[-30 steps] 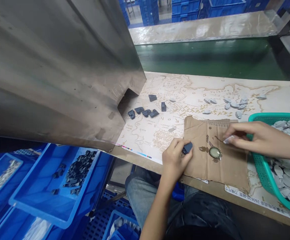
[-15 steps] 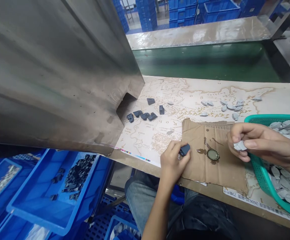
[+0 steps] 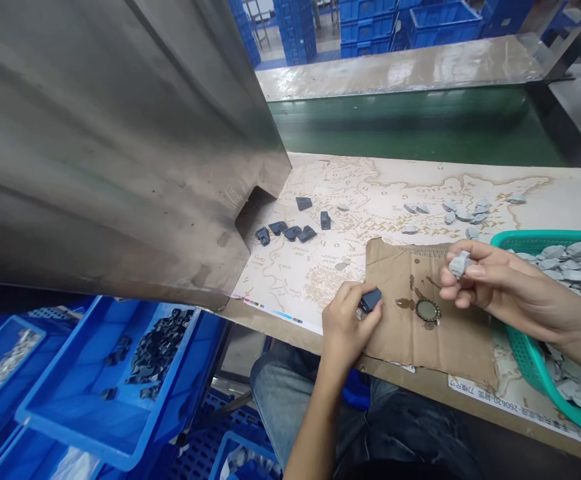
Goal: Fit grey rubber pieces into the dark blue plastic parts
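Left hand (image 3: 345, 327) pinches a dark blue moulded part (image 3: 371, 301) at the edge of a cardboard sheet (image 3: 395, 340). Right hand (image 3: 505, 290) holds a grey piece (image 3: 459, 265) in its fingertips, above the sheet and just beside a teal plastic basket (image 3: 545, 239) heaped with similar pieces. Printed map sheet (image 3: 360, 200) on the desk (image 3: 420, 381) carries loose dark and grey parts. Blue tray (image 3: 65, 440) below holds dark parts.

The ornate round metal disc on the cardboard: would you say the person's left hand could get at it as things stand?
Probably yes: the left hand is close beside the disc, with only a stain on the cardboard between. Its fingers hold a dark piece, though.
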Available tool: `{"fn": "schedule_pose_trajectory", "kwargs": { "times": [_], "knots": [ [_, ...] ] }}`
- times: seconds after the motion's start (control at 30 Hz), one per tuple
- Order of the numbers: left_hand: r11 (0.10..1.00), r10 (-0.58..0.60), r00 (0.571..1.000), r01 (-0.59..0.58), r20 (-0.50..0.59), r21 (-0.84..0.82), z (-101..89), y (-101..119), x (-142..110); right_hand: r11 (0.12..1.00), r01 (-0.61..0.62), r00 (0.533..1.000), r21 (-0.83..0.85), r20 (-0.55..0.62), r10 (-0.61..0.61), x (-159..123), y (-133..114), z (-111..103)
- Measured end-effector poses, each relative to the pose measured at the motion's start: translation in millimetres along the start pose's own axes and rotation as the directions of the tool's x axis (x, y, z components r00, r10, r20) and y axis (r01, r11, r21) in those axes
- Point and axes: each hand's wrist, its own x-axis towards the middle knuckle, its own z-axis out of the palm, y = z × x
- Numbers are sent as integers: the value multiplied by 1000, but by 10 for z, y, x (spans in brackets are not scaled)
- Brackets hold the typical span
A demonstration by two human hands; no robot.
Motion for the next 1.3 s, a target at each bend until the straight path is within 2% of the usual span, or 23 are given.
{"fn": "schedule_pose_trajectory", "kwargs": {
  "times": [0.2,0.37,0.43,0.57,0.67,0.77,0.9,0.97,1.23,1.3],
  "knots": [
    [1000,-16,1000,16,7,4,3,-10,-2,994,-80,996,75,-28,82,50,62,-4],
    [999,-27,999,27,22,-20,-4,-15,-2,994,-85,996,66,-16,87,42,100,16],
    [999,-29,999,30,25,-33,-11,-19,-2,999,-52,998,10,-26,52,37,112,27],
    [998,-21,999,23,31,-63,-39,-26,1,983,77,993,-165,-80,-91,40,149,12],
    [996,-17,999,19,31,-84,-56,-25,4,948,70,988,-309,-107,-108,64,200,-74],
    [996,-14,1000,16,27,-92,-60,-21,6,843,78,994,-532,-19,-104,99,256,-209],
    [996,-24,999,28,43,-84,-61,-14,9,619,201,979,-759,170,-109,130,278,-334],
    [997,-27,998,31,50,-76,-64,-14,11,538,245,970,-807,212,-123,129,264,-353],
    [997,-20,999,23,46,-79,-67,-22,11,321,368,929,-873,335,-156,63,228,-302],
    [996,-15,999,19,44,-85,-72,-12,14,286,381,925,-879,359,-127,52,248,-281]
  ]
}}
